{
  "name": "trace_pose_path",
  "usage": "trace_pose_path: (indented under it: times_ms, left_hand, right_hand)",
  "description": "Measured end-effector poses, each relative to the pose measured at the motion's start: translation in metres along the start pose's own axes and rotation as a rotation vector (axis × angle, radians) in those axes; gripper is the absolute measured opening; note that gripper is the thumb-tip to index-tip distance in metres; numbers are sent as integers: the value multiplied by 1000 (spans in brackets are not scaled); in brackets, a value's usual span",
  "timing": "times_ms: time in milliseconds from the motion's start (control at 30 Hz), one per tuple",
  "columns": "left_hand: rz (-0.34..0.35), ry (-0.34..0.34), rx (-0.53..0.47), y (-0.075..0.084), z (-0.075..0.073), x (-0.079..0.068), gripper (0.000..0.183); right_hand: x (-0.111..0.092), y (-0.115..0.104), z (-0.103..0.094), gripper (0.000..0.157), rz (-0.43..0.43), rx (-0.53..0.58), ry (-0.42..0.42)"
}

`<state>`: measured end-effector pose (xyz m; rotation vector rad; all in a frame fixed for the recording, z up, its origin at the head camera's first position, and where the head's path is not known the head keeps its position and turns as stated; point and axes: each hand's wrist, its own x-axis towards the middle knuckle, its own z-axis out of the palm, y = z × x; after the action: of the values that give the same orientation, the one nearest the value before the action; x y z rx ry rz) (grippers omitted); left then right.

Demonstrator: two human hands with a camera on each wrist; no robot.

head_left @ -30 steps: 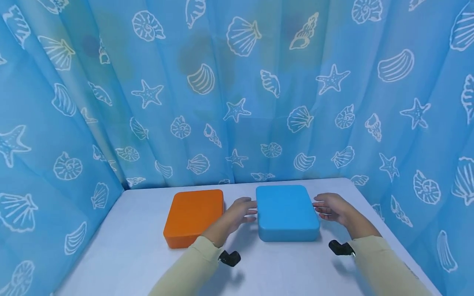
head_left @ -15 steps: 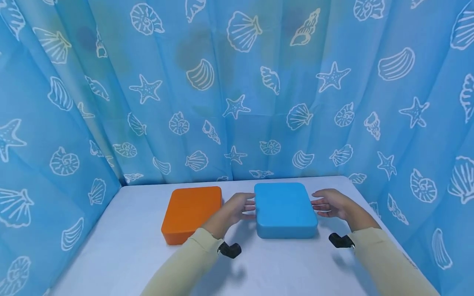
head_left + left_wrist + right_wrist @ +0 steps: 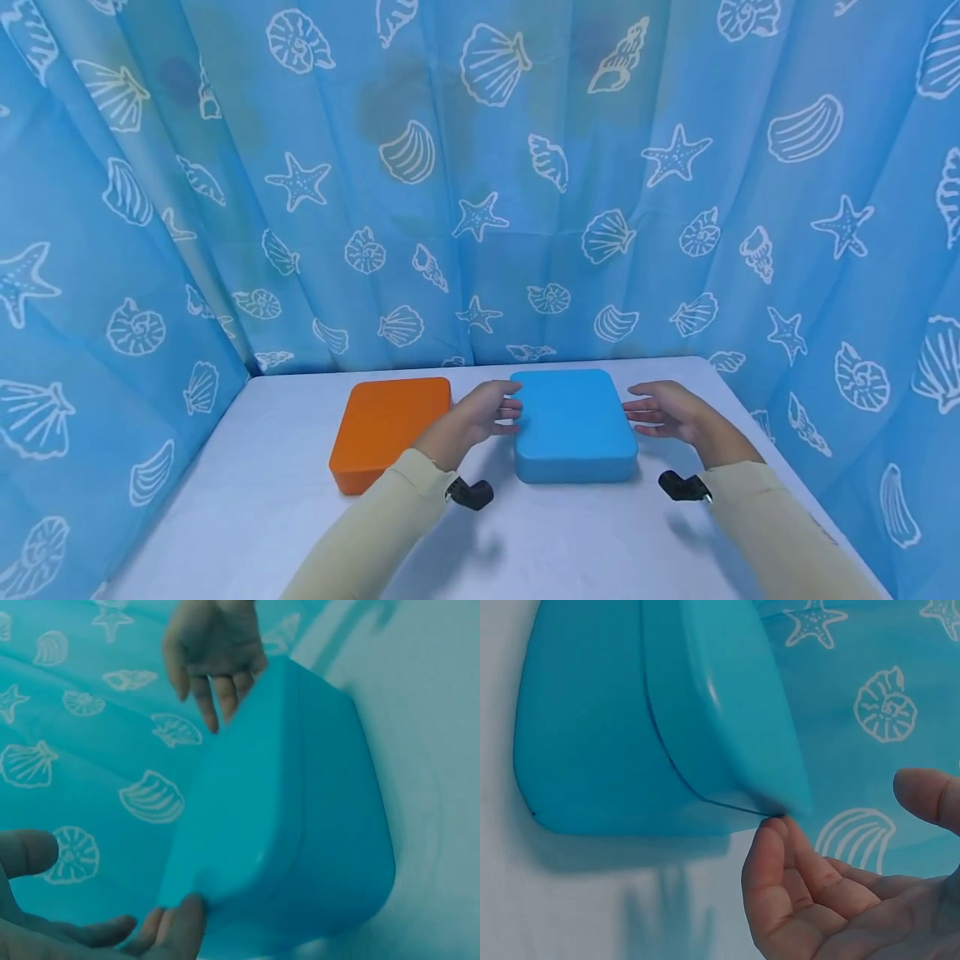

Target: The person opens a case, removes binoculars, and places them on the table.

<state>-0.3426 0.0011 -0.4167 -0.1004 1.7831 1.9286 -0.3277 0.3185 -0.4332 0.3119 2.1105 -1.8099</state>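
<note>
A square light-blue box [image 3: 574, 421] with rounded corners sits on the table, and a thin seam below its top marks a lid [image 3: 727, 712]. My left hand [image 3: 483, 412] is at its left side, fingertips right at the lid's edge in the left wrist view. At the opposite side is my right hand [image 3: 670, 410]. In the right wrist view its fingertips [image 3: 774, 829] meet the seam at one corner, with the thumb held apart. Fingers of both hands are extended and only gently bent. The lid lies level on the box.
An orange box [image 3: 393, 429] of similar shape sits to the left, close to my left forearm. White cloth covers the table [image 3: 247, 500]. A blue curtain [image 3: 480, 192] with shell and starfish drawings hangs behind and along both sides.
The blue box has shifted slightly left, and my right hand has moved left with it. My left hand stays at the box's left side. The orange box stays where it was.
</note>
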Motion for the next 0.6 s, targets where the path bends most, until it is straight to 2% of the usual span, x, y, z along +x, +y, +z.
trace_pose_path:
  times_ms: [100, 200, 400, 600]
  left_hand:
    - [-8, 82, 42, 0, 1, 3, 51]
    - [-42, 118, 33, 0, -1, 6, 54]
    - [-82, 107, -17, 2, -8, 12, 61]
    - [-133, 77, -92, 7, -14, 15, 66]
  right_hand:
    - [1, 0, 3, 63, -7, -1, -1]
    - [3, 0, 3, 63, 4, 10, 6]
    - [10, -2, 6, 67, 38, 72, 35]
    - [15, -3, 8, 64, 46, 107, 47]
